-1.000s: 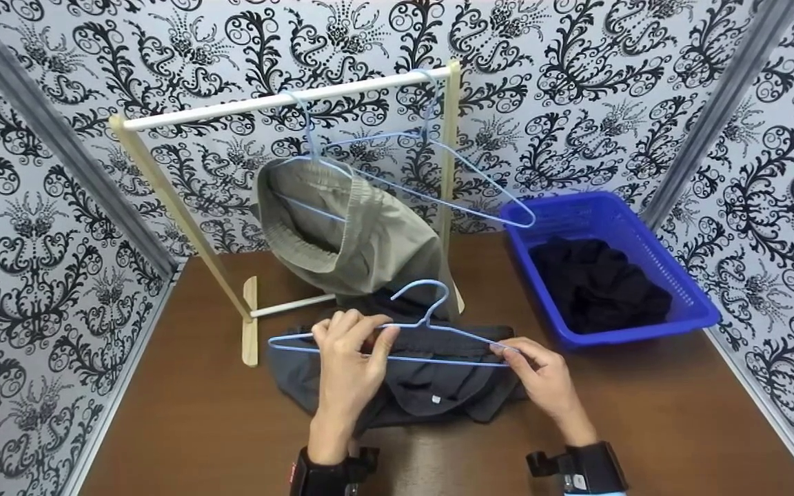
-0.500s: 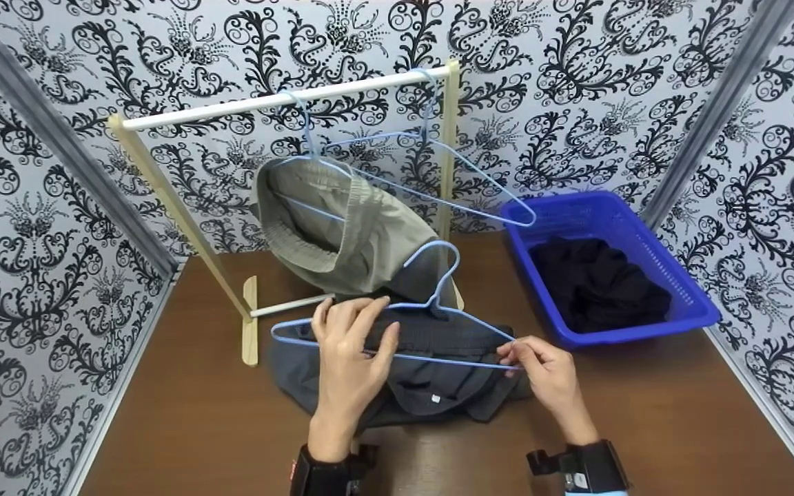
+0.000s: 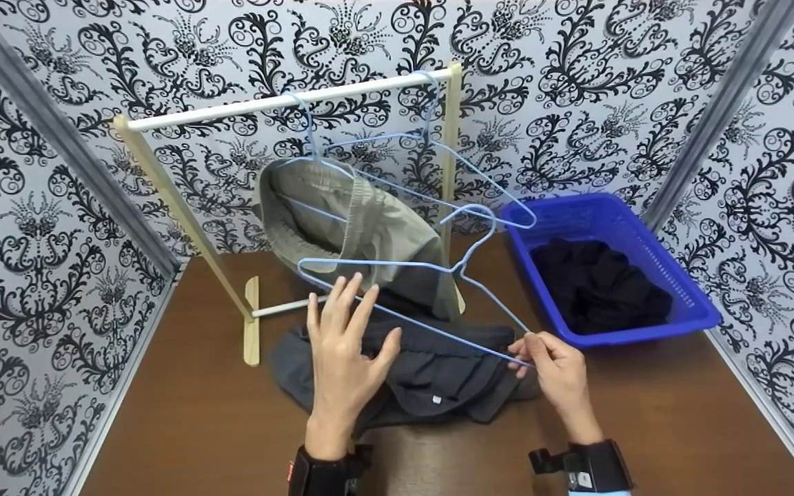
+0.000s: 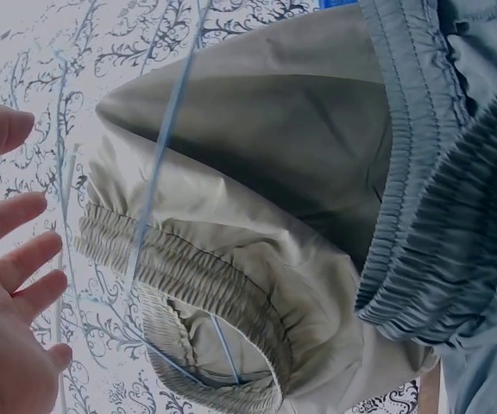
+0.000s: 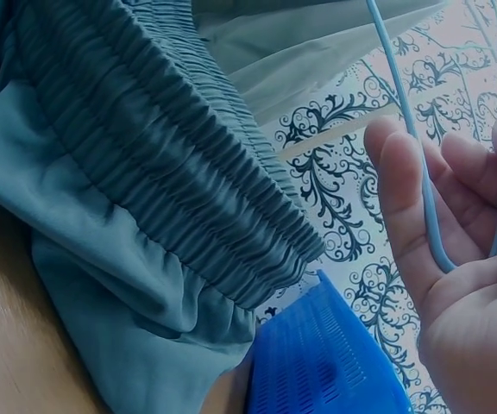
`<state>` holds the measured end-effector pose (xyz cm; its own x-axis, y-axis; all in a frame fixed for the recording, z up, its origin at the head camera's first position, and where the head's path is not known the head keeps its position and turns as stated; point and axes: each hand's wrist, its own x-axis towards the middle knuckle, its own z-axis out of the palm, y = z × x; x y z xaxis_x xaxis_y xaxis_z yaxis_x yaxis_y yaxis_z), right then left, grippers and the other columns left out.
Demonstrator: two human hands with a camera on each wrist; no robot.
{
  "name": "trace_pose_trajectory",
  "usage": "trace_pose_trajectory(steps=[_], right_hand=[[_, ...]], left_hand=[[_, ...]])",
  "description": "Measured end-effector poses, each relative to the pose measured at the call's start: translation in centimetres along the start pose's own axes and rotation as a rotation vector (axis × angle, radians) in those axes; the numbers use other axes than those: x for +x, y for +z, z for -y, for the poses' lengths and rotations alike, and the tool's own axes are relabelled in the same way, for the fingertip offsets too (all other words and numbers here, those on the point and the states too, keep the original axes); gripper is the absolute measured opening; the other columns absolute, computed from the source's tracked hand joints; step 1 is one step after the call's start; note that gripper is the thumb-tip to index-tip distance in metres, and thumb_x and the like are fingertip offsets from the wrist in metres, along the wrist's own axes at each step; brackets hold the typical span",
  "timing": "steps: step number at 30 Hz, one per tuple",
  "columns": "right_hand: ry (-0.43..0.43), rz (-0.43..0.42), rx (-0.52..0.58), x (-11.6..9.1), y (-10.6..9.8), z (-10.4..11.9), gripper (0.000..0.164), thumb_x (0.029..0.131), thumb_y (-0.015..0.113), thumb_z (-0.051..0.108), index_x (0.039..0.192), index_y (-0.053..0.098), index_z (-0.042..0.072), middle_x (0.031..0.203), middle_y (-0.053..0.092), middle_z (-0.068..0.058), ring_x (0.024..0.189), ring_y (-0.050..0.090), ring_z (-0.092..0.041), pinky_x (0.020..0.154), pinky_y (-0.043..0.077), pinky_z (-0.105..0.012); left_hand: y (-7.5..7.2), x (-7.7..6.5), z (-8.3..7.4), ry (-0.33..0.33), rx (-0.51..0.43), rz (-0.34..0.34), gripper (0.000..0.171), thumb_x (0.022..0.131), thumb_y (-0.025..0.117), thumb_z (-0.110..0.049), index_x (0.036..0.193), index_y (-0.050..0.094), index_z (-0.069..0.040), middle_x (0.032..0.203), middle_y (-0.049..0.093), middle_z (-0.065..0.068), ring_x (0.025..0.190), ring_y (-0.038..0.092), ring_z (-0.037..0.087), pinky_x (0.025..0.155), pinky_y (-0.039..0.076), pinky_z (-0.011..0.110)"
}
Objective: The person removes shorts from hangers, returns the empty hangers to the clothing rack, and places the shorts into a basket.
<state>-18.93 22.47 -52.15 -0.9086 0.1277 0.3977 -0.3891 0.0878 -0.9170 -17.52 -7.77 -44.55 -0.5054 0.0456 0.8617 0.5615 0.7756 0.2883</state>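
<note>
A light blue hanger [image 3: 460,266] is held up at a tilt in the head view, hook upward and its left end toward the rack. Around its right end curl the fingers of my right hand [image 3: 557,375]; in the right wrist view the bent end of the wire lies in that hand [image 5: 468,297]. My left hand [image 3: 343,358] has its fingers spread and raised just below the hanger's lower bar, gripping nothing. Beneath both hands, dark grey bottoms [image 3: 438,375] with an elastic waistband and a small white tag lie on the table; their gathered waistband [image 5: 171,155] fills much of the right wrist view.
Behind stands a wooden rack [image 3: 231,110] with a white rail. Khaki bottoms [image 3: 393,238] hang there on one blue hanger, beside a bare blue hanger [image 3: 483,176]. At the right, a blue basket [image 3: 614,339] contains black cloth [image 3: 593,289]. Patterned walls enclose the brown table [image 3: 183,413].
The hanger has risen and swung up, its hook moving up and to the right. My left hand has let go of it and spread its fingers; my right hand keeps its grip.
</note>
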Motion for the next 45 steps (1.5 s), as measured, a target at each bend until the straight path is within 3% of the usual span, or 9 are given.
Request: trace_pose_trajectory(steps=[8,17,31,45], right_hand=[[0.025,-0.031,0.046,0.1,-0.3,0.2,0.035,0.106,0.052,0.001,0.074,0.061,-0.011,0.079,0.074,-0.014,0.056,0.069,-0.018,0.048,0.056,-0.029],[0.032,-0.078,0.113,0.2,-0.5,0.4,0.037,0.107,0.051,0.002,0.076,0.063,-0.015,0.080,0.074,-0.016,0.058,0.071,-0.017,0.051,0.058,-0.028],[0.010,-0.145,0.143,0.9,-1.4,0.9,0.041,0.108,0.049,0.006,0.079,0.064,-0.019,0.081,0.076,-0.011,0.059,0.072,-0.017,0.053,0.058,-0.027],[-0.013,-0.191,0.256,1.8,-2.2,1.6,0.045,0.108,0.051,0.009,0.080,0.056,-0.025,0.080,0.076,-0.013,0.058,0.073,-0.020,0.055,0.059,-0.027]], left_hand=[[0.4,-0.4,0.5,0.007,0.090,0.003,0.056,0.104,0.053,-0.048,0.143,0.062,-0.008,0.154,0.051,0.017,0.144,0.045,0.039,0.117,0.026,0.066],[0.8,-1.0,0.8,-0.020,0.129,0.043,0.059,0.103,0.054,-0.046,0.147,0.058,-0.006,0.158,0.047,0.018,0.149,0.039,0.037,0.118,0.026,0.064],[1.3,-2.0,1.3,-0.107,0.125,0.165,0.065,0.109,0.037,-0.054,0.157,0.046,-0.012,0.164,0.038,0.014,0.156,0.027,0.032,0.126,0.011,0.057],[1.6,-2.4,1.6,-0.107,0.116,0.206,0.063,0.108,0.042,-0.050,0.159,0.042,-0.013,0.165,0.037,0.014,0.155,0.028,0.035,0.121,0.018,0.065]])
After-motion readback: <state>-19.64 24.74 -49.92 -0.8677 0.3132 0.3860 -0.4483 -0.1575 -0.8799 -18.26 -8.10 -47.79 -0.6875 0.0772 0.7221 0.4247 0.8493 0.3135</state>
